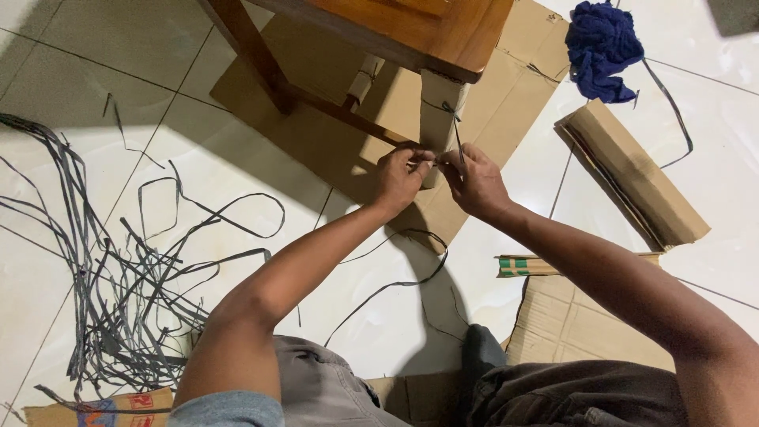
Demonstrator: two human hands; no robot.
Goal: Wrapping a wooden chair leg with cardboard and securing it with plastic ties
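Both hands meet at the cardboard-wrapped leg (439,103) of the wooden bench (411,28). The left hand (401,178) has its grip pinched on a dark plastic strap (457,134) tied around that leg; the right hand (473,182) pinches the same strap just beside it. Loose straps (103,277) lie on the floor well left of the leg.

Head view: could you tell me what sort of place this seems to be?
Probably a home or small workshop floor used for packing furniture: white floor tiles, a wooden chair with cardboard-wrapped legs, and loose grey straps.
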